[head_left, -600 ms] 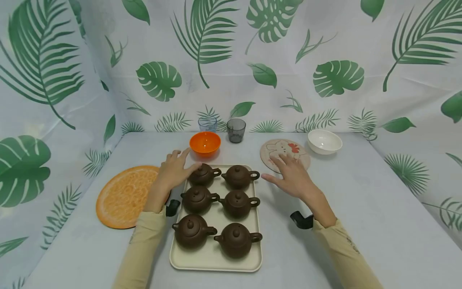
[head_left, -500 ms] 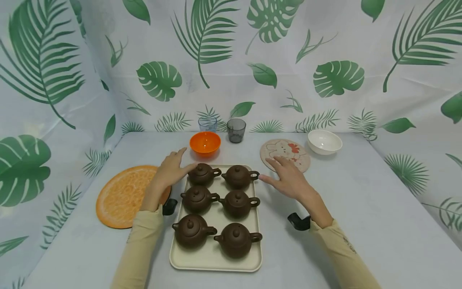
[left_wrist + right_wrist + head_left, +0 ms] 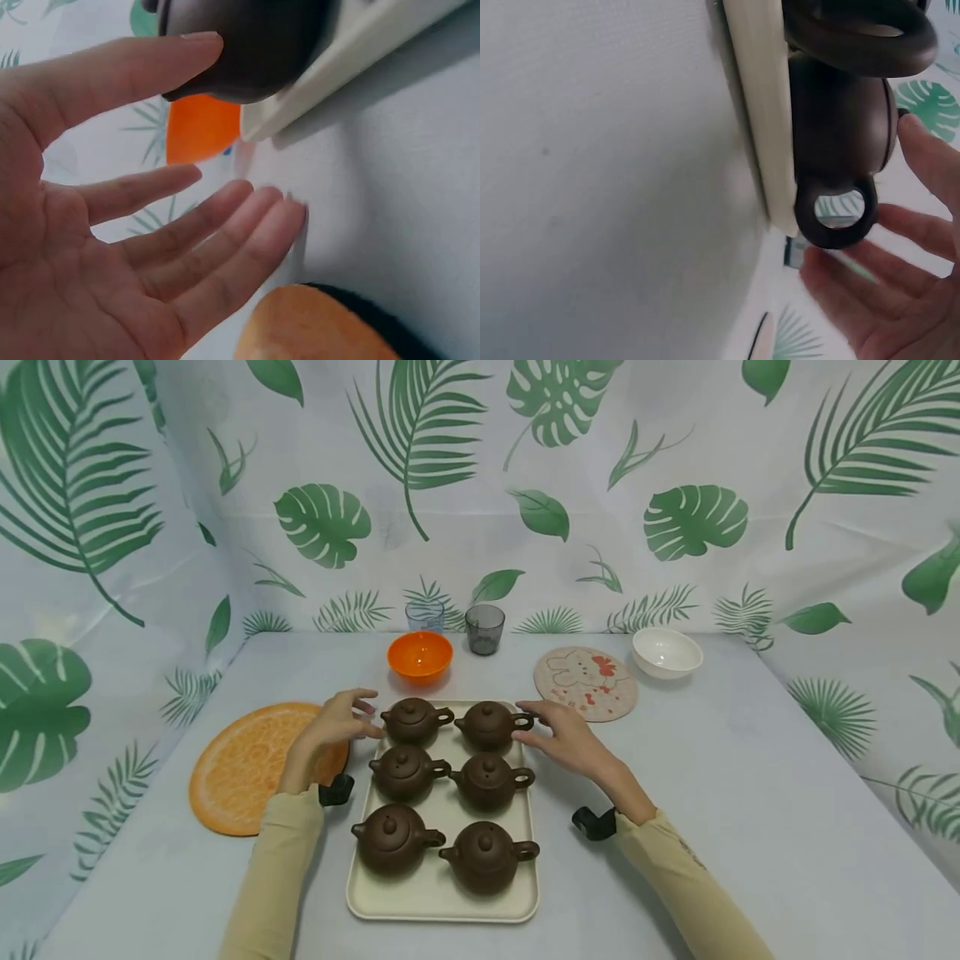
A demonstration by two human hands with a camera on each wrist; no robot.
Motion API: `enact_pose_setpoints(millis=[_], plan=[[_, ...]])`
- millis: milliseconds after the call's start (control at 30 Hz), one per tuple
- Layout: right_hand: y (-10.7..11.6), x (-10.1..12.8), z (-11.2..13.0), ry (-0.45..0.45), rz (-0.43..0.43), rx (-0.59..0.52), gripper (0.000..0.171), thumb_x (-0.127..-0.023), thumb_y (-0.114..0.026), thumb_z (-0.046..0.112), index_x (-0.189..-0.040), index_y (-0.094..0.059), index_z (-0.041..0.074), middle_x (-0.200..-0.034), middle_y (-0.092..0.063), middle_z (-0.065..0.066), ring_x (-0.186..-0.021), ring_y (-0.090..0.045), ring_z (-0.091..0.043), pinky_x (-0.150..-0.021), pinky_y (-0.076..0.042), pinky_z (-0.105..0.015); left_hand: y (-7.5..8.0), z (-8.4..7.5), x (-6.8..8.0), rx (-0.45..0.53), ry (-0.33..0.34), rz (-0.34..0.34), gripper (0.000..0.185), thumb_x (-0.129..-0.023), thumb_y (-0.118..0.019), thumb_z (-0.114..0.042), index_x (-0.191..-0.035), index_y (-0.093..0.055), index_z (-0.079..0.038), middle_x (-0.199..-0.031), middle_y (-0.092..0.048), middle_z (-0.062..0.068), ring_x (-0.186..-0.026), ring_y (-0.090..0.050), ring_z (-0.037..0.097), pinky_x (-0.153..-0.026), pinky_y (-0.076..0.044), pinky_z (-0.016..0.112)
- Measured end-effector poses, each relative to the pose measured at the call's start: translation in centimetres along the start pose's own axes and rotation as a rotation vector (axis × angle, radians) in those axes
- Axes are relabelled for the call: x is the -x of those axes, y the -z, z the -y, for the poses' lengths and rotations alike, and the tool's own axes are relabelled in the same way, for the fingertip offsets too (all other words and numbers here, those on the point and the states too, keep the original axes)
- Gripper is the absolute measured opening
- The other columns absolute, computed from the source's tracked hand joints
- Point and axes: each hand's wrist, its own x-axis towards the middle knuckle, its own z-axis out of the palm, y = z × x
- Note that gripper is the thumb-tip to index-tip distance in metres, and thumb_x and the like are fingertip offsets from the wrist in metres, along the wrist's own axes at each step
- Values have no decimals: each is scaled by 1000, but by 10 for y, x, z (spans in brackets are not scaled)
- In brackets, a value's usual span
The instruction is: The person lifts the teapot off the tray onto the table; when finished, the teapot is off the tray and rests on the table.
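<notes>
Far teapots (image 3: 488, 727) stand between left fingers (image 3: 247, 255) and right fingers (image 3: 846, 291).

Left hand (image 3: 90, 262) by a dark pot (image 3: 251, 52) on a pale tray (image 3: 345, 75), orange bowl (image 3: 196, 133) behind.

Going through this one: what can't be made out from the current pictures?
Head: the base of the blue glass, hidden by the orange bowl.
Head: part of the orange-slice mat, covered by the left hand.
Left wrist: the rest of the far-left teapot, cut off by the top edge.
Right wrist: whether the right hand touches the handle of the far-right teapot, as they overlap.
</notes>
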Motion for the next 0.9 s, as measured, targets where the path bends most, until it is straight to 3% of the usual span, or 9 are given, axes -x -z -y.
enact_pose_setpoints(millis=[200,533,900], plan=[[-5,-9,-4,-1,-13,-120,41,-87,-70,14,-122,-61,-7,-112,-67,-19,-104,-65,-31,-88,-54,-40,-8,5,-5,88,7,3,63,-76,-71,1,-134,-48,9,-117,-57,30,-71,-66,17,-67,-59,31],[-8,-18,-13,-4,-66,-117,15,-87,-69,8,-100,-73,1,-95,-73,-10,-87,-69,-23,-75,-57,-36,-13,13,-9,141,15,-56,57,-71,-71,7,-126,-55,11,-110,-60,29,-71,-63,15,-64,-57,27],[-5,-22,-15,-5,-51,-130,13,-85,-70,8,-95,-74,0,-87,-73,-10,-82,-69,-22,-73,-56,-34,-14,14,-10,175,74,-42,59,-73,-70,8,-129,-53,8,-109,-58,24,-73,-60,15,-66,-57,27]])
